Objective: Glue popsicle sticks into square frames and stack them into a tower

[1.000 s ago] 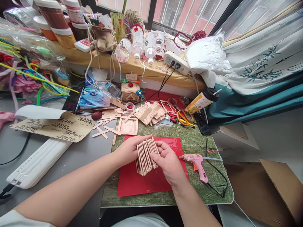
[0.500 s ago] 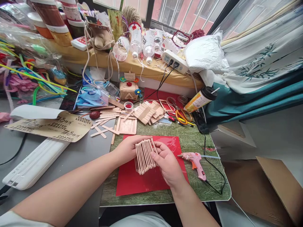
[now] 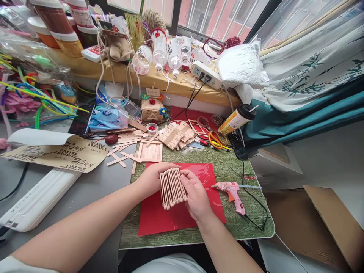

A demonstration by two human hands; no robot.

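Observation:
A box-like stack of popsicle sticks (image 3: 173,189) is held between my hands, over a red sheet (image 3: 159,222). My left hand (image 3: 156,176) closes around its left and far side, with some fingers hidden behind it. On the right side, my right hand (image 3: 196,195) grips the stack with the thumb near its upper right edge. A pink glue gun (image 3: 231,191) lies to the right of my right hand. Beyond my hands sits a small square frame of sticks (image 3: 150,151), beside several loose popsicle sticks (image 3: 116,159).
Bundled sticks (image 3: 172,136), orange-handled scissors (image 3: 214,140) and a drink cup (image 3: 239,117) stand or lie at the back. A decorated stick box (image 3: 152,108) is behind them. Sandpaper (image 3: 57,155) lies at left; the glue gun's black cable trails right.
The view has shifted slightly. A stick at the stack's right side that stood apart now sits close against the others, and my right thumb has moved up along that edge.

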